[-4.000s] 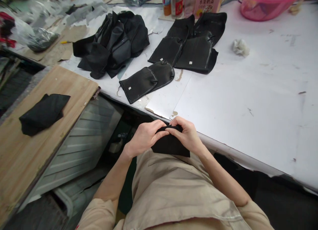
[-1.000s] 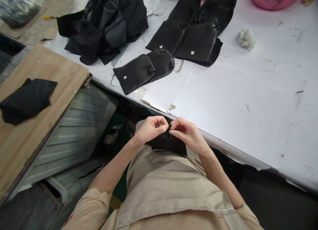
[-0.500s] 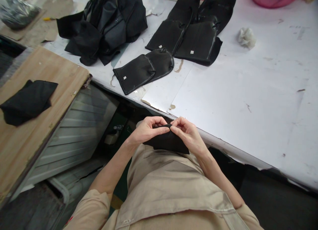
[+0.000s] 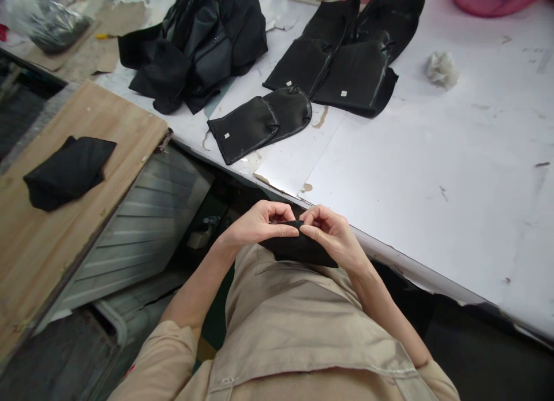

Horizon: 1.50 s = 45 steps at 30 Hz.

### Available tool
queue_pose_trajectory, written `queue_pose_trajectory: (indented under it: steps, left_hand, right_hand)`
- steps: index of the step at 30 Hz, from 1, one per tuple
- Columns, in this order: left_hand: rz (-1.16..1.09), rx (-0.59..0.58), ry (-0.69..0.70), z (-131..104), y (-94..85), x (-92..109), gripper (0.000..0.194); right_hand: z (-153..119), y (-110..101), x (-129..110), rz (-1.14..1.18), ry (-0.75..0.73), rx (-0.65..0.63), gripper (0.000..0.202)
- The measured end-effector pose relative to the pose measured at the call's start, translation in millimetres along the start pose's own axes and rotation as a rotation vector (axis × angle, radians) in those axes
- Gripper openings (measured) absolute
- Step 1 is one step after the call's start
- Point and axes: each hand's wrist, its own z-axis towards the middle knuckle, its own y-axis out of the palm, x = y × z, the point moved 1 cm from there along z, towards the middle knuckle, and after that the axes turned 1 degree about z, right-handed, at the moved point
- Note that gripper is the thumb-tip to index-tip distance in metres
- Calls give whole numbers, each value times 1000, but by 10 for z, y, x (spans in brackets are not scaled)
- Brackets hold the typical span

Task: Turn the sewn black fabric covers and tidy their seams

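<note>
Just off the table's front edge, at my waist, I hold a black fabric piece [image 4: 303,251] between both hands. My left hand [image 4: 266,223] pinches its upper edge from the left, thumb lying along the top. Close beside it, my right hand [image 4: 331,233] grips the same edge with thumb and curled fingers. The fabric hangs down against my beige apron [image 4: 303,320]; part of it is hidden behind my hands. On the table ahead lie several flat black pouches [image 4: 246,130] with small white squares on them.
A heap of black fabric [image 4: 203,49] lies at the back left of the white table [image 4: 411,176]. Another black piece [image 4: 69,170] rests on the wooden board [image 4: 130,141] at left. Farther back are a crumpled white wad [image 4: 441,70] and a pink container [image 4: 493,0].
The view has shifted slightly, so the table items appear a little farther right. Both hands keep their pinch on the black fabric piece, with fingertips almost unmoved.
</note>
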Motion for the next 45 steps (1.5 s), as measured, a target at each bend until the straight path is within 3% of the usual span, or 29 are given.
queue_pose_trajectory:
  steps: [8, 19, 29, 38, 45]
  left_hand:
    - [-76, 24, -28, 8, 54, -64, 26]
    - [165, 92, 1, -19, -14, -136, 30]
    - [77, 108, -28, 32, 0, -186, 34]
    - [128, 153, -20, 43, 8, -220, 32]
    - [118, 49, -17, -11, -38, -223, 30]
  right_hand:
    - [3, -44, 16, 33, 11, -38, 25]
    - [-5, -201, 191, 155, 33, 44, 23]
    - [63, -221, 286, 245, 59, 48, 18]
    - [89, -220, 331, 234, 80, 50, 20]
    - [81, -230, 300, 119, 29, 35, 21]
